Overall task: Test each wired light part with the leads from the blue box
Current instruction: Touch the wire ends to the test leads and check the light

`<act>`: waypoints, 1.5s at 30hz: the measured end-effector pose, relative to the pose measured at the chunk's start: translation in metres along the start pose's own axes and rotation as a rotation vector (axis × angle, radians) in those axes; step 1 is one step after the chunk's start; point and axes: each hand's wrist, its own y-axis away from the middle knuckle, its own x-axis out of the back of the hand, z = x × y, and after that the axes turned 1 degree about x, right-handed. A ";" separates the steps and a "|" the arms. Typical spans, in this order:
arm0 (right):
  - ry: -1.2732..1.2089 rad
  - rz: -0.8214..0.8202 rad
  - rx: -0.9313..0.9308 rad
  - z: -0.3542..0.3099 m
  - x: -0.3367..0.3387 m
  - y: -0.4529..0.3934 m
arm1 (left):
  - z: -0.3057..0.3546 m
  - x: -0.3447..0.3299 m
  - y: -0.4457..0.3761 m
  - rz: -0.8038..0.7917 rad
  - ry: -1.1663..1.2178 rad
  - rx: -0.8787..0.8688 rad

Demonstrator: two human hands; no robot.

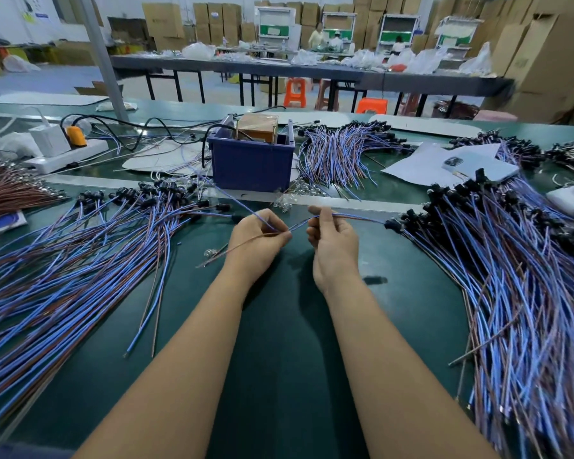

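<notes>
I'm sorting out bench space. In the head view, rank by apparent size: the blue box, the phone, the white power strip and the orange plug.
1. blue box
2. white power strip and phone look alike, so I leave them unranked
3. orange plug, clearly the smallest

Open dark green mat down the middle. Flanked left by a fanned heap of blue and brown wired parts, right by a similar dense heap. Ahead, blocked by a dark blue plastic box.
</notes>
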 end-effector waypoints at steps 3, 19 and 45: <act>0.263 -0.004 0.115 0.005 0.004 0.007 | 0.008 -0.001 0.016 -0.038 -0.247 -0.114; 1.247 0.216 0.319 -0.155 0.152 -0.016 | 0.108 -0.115 0.090 -0.660 0.081 -0.325; 1.379 -0.376 0.292 0.017 -0.022 0.018 | -0.016 0.064 0.020 0.146 -0.738 0.201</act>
